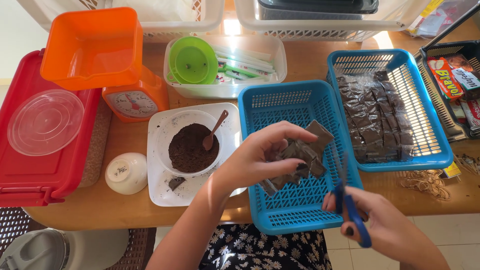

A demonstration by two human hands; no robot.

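Left hand: the left hand [260,155] is raised over the near blue basket [280,210], fingers curled and pinching a bunch of dark brown sachets [302,152].
Sachets: they fan out to the right of the left fingers, some hanging down, their right edge just beside the scissor blades.
Right hand: the right hand [385,222] is closed through the handles of the blue scissors [350,205], low and to the right of the left hand.
Scissors: blades point up toward the sachets; whether they touch the packets I cannot tell, as the blades are blurred.
Near blue basket: it lies under both hands; the part that shows holds nothing.
Far blue basket: a second blue basket [420,150], beyond the right hand, is lined with rows of the same dark sachets.
Bowl of powder: left of the left hand, a clear bowl of dark brown powder [190,147] sits on a white square tray [160,190], a brown spoon [214,131] standing in it.
Small white bowl: a white bowl [126,172] lies upside down, further left.
Scale: an orange kitchen scale [134,100] with an orange tub [92,45] on top stands beyond the tray.
Red box: a red box [30,175] at far left carries a clear round lid [45,121].
Rubber bands: a heap of rubber bands [427,181] lies on the table to the right, beyond the right hand.
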